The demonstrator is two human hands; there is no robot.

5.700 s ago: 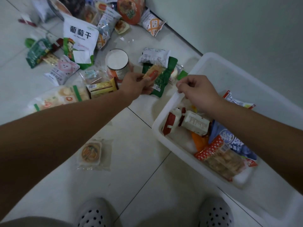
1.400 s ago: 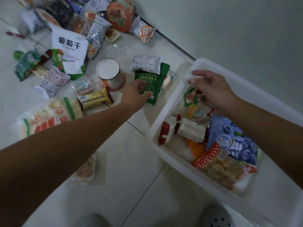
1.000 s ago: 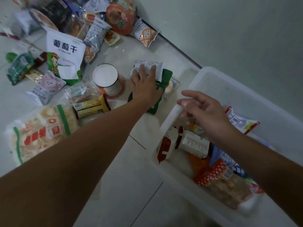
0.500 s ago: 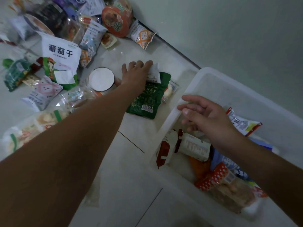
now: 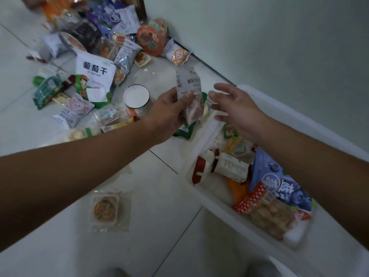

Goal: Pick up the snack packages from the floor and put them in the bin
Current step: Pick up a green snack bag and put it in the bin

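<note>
Pinched packet (image 5: pixel 188 86) in left grip (image 5: pixel 169 114), clear of the floor (image 5: pixel 159 196), likely for handing across. Held right grip (image 5: pixel 237 108) apart and empty above bin (image 5: pixel 203 136), apparently to receive it.

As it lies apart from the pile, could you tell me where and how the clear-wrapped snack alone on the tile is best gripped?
Probably from straight above, pinching the clear-wrapped snack across the raised tray in its middle: it lies flat, and its film margin looks flush with the tile. The right hand is open and free; the left hand holds a translucent packet.
</note>
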